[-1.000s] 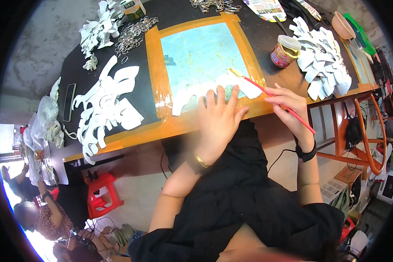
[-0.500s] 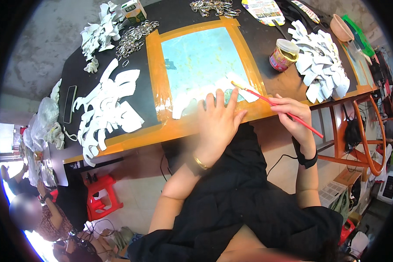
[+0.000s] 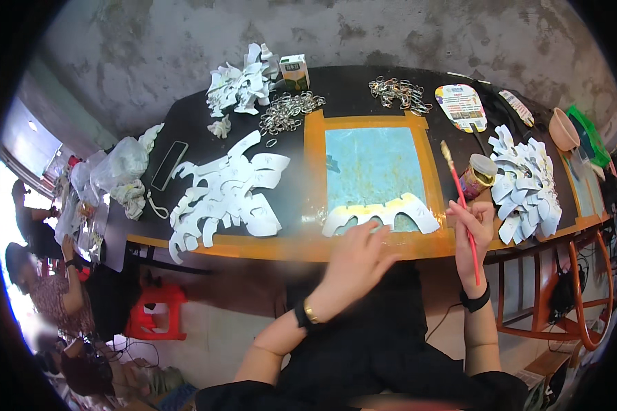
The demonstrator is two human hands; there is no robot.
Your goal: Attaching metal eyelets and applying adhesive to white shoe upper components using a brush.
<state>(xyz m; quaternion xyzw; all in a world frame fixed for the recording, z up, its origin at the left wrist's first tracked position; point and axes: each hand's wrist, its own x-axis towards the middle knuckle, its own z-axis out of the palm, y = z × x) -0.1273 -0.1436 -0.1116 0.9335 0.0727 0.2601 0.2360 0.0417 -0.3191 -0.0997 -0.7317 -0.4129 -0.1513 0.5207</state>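
Observation:
My right hand (image 3: 474, 236) is closed round a red-handled paintbrush (image 3: 458, 186), its pale yellowish bristles pointing up and away from the work. Just in front of a white scalloped cut-out (image 3: 420, 214), my left hand (image 3: 355, 266) has its fingers apart and holds nothing; I cannot tell whether the fingertips touch it. The cut-out lies on the near part of a light blue sheet (image 3: 373, 164) bordered with brown tape (image 3: 313, 175). A yellow smear runs along the cut-out's far edge. Beside the brush stands an opened jar (image 3: 478, 176) with yellow stuff inside.
White cut-outs are piled at the left (image 3: 230, 188), back left (image 3: 243, 85) and right (image 3: 526, 178). Metal clasps (image 3: 289, 111) lie near a small carton (image 3: 295, 72). A phone (image 3: 169, 166), plastic bags (image 3: 122, 170) and a pink bowl (image 3: 564, 129) sit farther out. People are at the far left.
The brush has lifted off the cut-out and swung upright in my right hand. My left hand has drawn back toward the table edge, uncovering the cut-out. The view has tilted up.

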